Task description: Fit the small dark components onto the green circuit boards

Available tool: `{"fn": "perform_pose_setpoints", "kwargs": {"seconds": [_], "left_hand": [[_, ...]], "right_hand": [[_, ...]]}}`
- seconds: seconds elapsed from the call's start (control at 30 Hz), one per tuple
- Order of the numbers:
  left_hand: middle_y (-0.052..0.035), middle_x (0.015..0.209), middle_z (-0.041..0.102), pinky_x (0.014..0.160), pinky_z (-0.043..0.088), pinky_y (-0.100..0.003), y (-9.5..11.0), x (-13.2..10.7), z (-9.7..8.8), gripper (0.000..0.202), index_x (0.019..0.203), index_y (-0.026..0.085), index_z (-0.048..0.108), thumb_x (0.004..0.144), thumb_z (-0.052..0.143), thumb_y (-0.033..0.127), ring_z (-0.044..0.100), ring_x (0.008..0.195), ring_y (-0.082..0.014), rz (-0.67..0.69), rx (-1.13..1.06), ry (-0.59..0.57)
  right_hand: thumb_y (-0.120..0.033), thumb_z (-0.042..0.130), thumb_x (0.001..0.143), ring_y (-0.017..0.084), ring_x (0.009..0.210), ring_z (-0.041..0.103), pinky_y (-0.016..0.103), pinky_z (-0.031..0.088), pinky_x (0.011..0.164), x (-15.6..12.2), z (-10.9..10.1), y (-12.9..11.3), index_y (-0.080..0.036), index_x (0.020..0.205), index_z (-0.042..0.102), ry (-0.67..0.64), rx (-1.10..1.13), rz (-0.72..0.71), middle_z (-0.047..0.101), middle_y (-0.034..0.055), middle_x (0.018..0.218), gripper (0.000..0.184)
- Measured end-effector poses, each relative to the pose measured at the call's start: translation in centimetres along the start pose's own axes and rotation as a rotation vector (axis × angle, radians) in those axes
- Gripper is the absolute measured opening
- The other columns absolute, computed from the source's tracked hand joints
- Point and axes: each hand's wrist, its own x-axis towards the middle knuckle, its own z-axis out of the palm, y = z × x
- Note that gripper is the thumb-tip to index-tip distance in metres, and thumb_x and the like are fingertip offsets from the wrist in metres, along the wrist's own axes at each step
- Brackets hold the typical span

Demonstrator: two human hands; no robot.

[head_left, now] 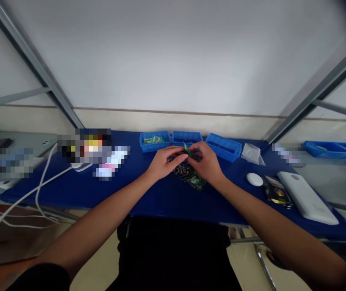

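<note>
My left hand [165, 162] and my right hand [204, 161] meet over the middle of the blue table. Between their fingertips stands a small green circuit board [186, 150], tilted upward. Both hands are closed in a pinch on it; the exact finger contact is partly hidden. Right beneath them lies a heap of small electronic parts [191, 178], dark and silvery with some green, partly covered by my fingers. Just behind the hands are a blue bin with green and white pieces [157, 148], a middle blue bin [187, 133] and a right blue bin [223, 154].
On the right are a clear plastic bag [251, 154], a round white object [254, 179], a black-and-gold packet [275, 190] and a long white case [309, 199]. White cables [39, 184] cross the left side. Blurred items lie at left. A pale wall [173, 60] rises behind the table.
</note>
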Motion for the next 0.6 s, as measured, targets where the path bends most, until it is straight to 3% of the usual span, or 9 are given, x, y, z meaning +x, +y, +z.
{"fn": "perform_pose_setpoints", "kwargs": {"seconds": [0.07, 0.17, 0.3, 0.4, 0.47, 0.6], "left_hand": [[-0.0096, 0.127, 0.077, 0.099, 0.062, -0.042, -0.3, 0.0, -0.1, 0.035, 0.130, 0.024, 0.076, 0.099, 0.075, 0.041, 0.075, 0.114, -0.0258, 0.016, 0.006, -0.036], [-0.0092, 0.126, 0.076, 0.102, 0.060, -0.043, -1.3, 0.2, -0.2, 0.030, 0.130, 0.025, 0.075, 0.102, 0.070, 0.035, 0.073, 0.116, -0.0247, 0.022, 0.048, 0.027], [-0.0092, 0.110, 0.076, 0.086, 0.064, -0.039, -2.8, 0.3, -0.2, 0.021, 0.113, 0.021, 0.078, 0.101, 0.070, 0.035, 0.075, 0.097, -0.0218, -0.039, 0.059, 0.117], [-0.0085, 0.107, 0.079, 0.087, 0.065, -0.040, -3.1, 0.3, 0.1, 0.024, 0.115, 0.020, 0.076, 0.099, 0.073, 0.038, 0.076, 0.094, -0.0215, -0.106, -0.063, 0.101], [-0.0092, 0.111, 0.081, 0.093, 0.064, -0.042, -3.1, 0.3, 0.2, 0.030, 0.120, 0.020, 0.074, 0.096, 0.076, 0.039, 0.077, 0.098, -0.0223, -0.131, -0.172, 0.078], [-0.0100, 0.111, 0.081, 0.095, 0.064, -0.043, -3.1, 0.2, 0.4, 0.034, 0.122, 0.020, 0.072, 0.095, 0.078, 0.040, 0.078, 0.098, -0.0221, -0.140, -0.221, 0.049]], "right_hand": [[-0.023, 0.073, 0.091, 0.025, 0.104, 0.070, 0.047, 0.066, 0.093, -0.2, 0.1, -0.1, -0.028, 0.109, 0.066, -0.112, 0.023, -0.077, 0.067, 0.0074, 0.113, 0.020], [-0.024, 0.071, 0.095, 0.023, 0.105, 0.073, 0.048, 0.066, 0.099, -0.2, 0.2, -0.1, -0.029, 0.120, 0.068, -0.166, 0.078, -0.097, 0.068, 0.0074, 0.122, 0.025], [-0.031, 0.073, 0.096, 0.025, 0.104, 0.072, 0.045, 0.067, 0.086, 0.1, 0.0, -0.1, -0.028, 0.117, 0.068, -0.039, 0.045, -0.043, 0.070, 0.0084, 0.117, 0.022], [-0.038, 0.078, 0.092, 0.028, 0.109, 0.070, 0.044, 0.066, 0.082, 0.3, -0.1, 0.4, -0.026, 0.124, 0.064, 0.054, 0.039, 0.022, 0.068, 0.0115, 0.123, 0.037], [-0.043, 0.080, 0.089, 0.027, 0.109, 0.071, 0.047, 0.065, 0.089, 0.3, -0.1, 0.8, -0.026, 0.125, 0.063, 0.013, 0.110, 0.082, 0.070, 0.0111, 0.124, 0.043], [-0.048, 0.080, 0.089, 0.024, 0.098, 0.074, 0.048, 0.061, 0.097, 0.3, 0.1, 1.2, -0.026, 0.112, 0.067, -0.142, 0.282, 0.196, 0.077, 0.0063, 0.107, 0.034]]}}
